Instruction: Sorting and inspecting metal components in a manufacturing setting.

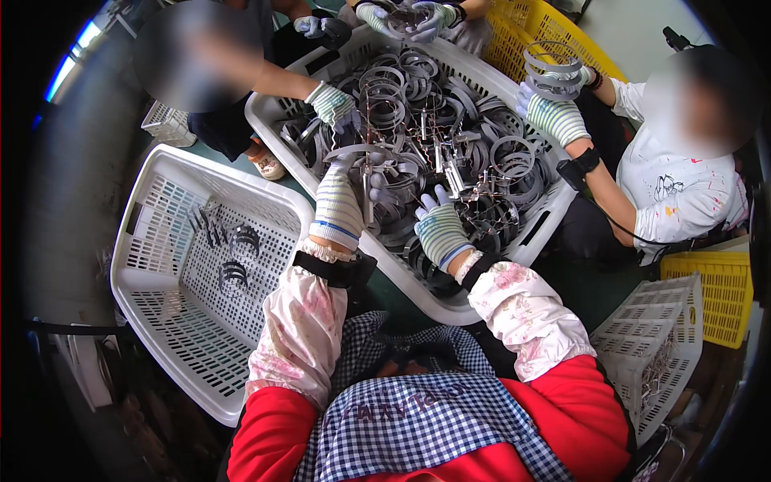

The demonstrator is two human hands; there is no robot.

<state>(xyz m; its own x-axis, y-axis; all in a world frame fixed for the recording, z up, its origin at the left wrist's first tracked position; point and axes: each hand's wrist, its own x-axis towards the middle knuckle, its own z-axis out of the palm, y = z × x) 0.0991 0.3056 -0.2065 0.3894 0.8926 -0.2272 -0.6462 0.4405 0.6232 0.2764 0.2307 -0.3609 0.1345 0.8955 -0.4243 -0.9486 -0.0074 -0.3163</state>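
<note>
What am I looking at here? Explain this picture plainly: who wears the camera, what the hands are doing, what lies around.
The camera sits on a person's head and looks down, so the two gloved hands at the bottom are their own. The left hand and right hand reach into a white plastic crate piled with grey metal band rings; whether either grip has closed on a ring is unclear. A second white basket, at the left, holds a few rings. Other people's gloved hands work the same pile.

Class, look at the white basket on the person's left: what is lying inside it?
Inside the white slotted basket lie a few dark metal ring clamps on its perforated floor. The person's left sleeve covers its near right corner, so anything there is hidden.
</note>
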